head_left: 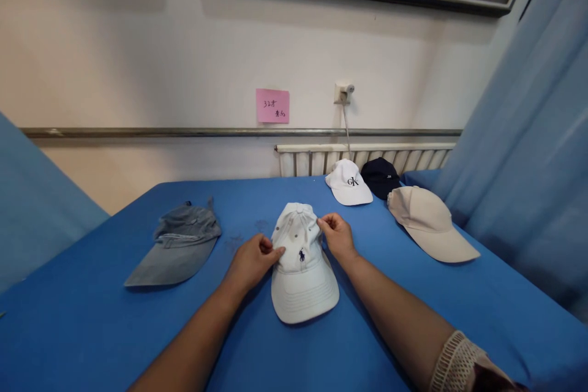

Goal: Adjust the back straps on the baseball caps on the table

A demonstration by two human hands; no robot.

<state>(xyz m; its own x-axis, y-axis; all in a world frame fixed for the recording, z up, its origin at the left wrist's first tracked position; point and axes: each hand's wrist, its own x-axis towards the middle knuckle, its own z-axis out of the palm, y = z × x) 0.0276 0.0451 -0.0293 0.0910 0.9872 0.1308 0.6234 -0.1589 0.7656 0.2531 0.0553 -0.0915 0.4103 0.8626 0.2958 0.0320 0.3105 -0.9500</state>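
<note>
A white baseball cap (304,285) with a small dark horse-and-rider emblem lies on the blue-covered table, its brim toward me. On the cap's left side, my left hand (252,262) pinches the crown, thumb on the front and the other fingers curled. Higher up on the right, my right hand (337,234) has thumb and forefinger closed on the crown's edge. The crown looks somewhat creased between the two hands. To the left sits a grey cap (181,248) with a long brim, apart from my left hand.
At the back right stand a white cap (348,182) with black letters, a dark navy cap (380,177) and a beige cap (425,220). Blue curtains (528,135) hang on both sides. Behind the blue table (105,318) are a radiator (316,162) and a rail (160,133).
</note>
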